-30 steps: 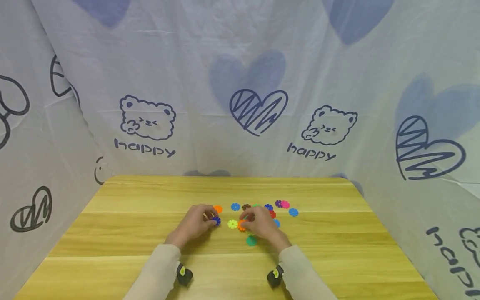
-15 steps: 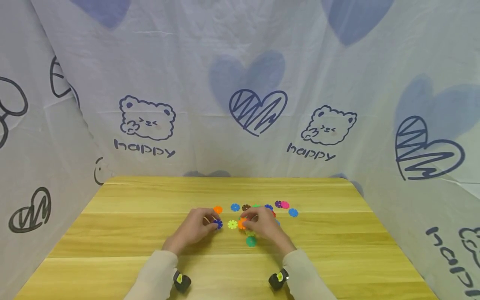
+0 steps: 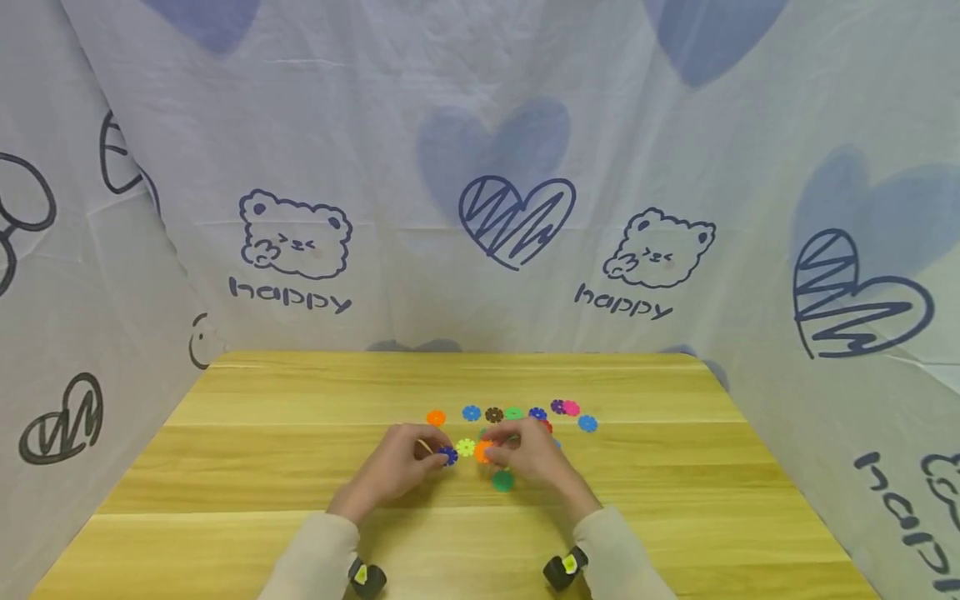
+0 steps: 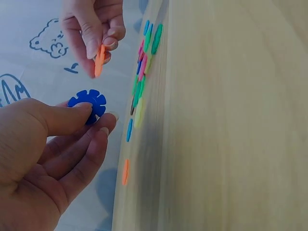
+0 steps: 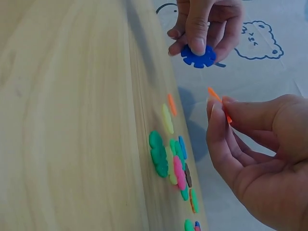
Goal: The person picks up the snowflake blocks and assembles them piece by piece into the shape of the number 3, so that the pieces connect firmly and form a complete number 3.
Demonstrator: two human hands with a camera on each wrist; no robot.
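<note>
Blue disc [image 4: 98,100] sits pinched in left fingers [image 4: 89,159], orange disc [image 4: 99,61] in right fingers [image 5: 220,144], above a wooden table [image 3: 660,475] before printed cloth [image 3: 412,275].

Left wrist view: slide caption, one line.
Left hand pinches a blue notched disc, apart from the orange disc in the right hand.

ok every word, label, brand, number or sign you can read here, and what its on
"happy", on the back cloth, under the left bear drawing
"happy", same cloth, under the right bear drawing
"hap", on the right-hand cloth, cut off at the picture edge
"h", on cloth in the left wrist view
Wrist cameras: any marking too small to read
Flower discs: no readable text
</note>
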